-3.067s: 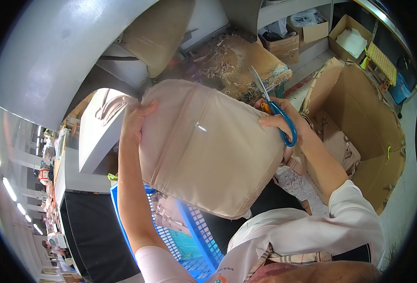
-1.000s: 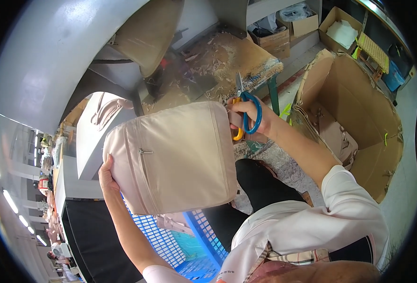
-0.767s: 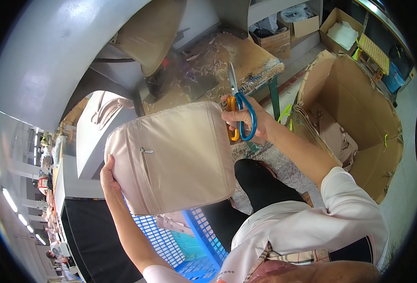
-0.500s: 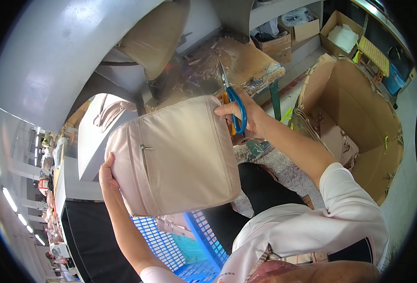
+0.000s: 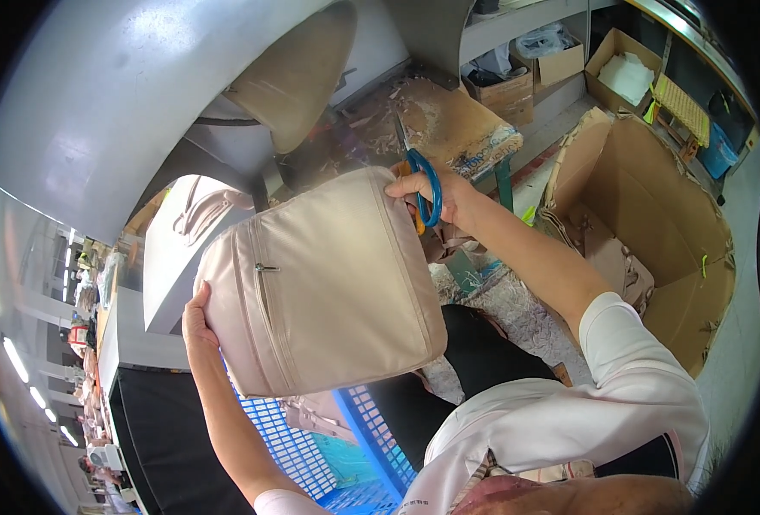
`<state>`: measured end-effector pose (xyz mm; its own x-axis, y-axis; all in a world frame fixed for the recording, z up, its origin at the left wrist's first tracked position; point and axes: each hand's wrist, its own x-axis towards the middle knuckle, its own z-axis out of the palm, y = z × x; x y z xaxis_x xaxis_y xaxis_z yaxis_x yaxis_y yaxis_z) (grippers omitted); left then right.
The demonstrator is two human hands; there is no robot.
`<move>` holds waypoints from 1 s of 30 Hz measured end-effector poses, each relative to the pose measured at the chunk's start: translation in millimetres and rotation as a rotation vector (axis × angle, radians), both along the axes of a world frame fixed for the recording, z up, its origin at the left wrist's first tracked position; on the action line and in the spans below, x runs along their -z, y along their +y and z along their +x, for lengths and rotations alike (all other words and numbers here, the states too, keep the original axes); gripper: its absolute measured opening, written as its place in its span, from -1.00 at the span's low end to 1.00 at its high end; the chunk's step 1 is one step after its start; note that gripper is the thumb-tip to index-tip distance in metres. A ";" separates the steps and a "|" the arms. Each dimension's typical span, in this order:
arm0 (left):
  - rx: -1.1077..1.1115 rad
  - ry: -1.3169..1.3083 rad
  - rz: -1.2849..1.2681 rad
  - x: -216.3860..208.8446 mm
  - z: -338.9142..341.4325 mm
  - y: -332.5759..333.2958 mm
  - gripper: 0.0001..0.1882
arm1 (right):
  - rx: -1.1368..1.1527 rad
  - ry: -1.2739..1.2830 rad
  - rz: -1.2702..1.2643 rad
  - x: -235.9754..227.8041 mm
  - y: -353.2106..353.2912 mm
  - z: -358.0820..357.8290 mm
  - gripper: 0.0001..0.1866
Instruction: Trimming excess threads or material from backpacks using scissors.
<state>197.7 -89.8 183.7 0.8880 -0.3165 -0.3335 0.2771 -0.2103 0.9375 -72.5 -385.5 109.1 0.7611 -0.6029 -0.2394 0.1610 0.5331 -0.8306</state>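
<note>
Since a moment ago our right hand [image 5: 438,193], gripping the blue scissors [image 5: 421,176], reached the beige bag [image 5: 324,283]; left hand [image 5: 198,319] clasps its zippered side.

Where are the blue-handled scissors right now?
In the head view, the scissors sit upper centre, in the right hand, blades pointing up, against the top right corner of the beige bag.

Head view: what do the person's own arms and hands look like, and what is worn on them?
Both hands, left hand and right hand, are bare: no gloves, rings or watch visible. Both forearms are uncovered. A white sleeve covers the right upper arm to about the elbow; a pale sleeve edge shows on the left.
</note>
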 end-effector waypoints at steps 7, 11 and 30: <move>0.035 -0.004 -0.009 1.7 3.2 0.8 -0.49 | -0.013 0.013 -0.005 2.5 -1.8 -8.8 -0.65; 0.032 -0.039 -0.004 1.2 -15.8 1.1 -0.49 | 0.048 -0.003 -0.015 -1.5 6.0 -24.8 -0.61; 0.411 -0.272 -0.073 73.4 -174.9 57.8 -0.52 | -0.511 -0.515 -1.382 -55.7 126.4 31.1 -0.61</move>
<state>22.8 -31.9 110.3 0.7364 -0.6729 -0.0704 -0.0721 -0.1815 0.9807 -41.4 -259.0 164.8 0.7690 0.2117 0.6031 0.6185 -0.4848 -0.6184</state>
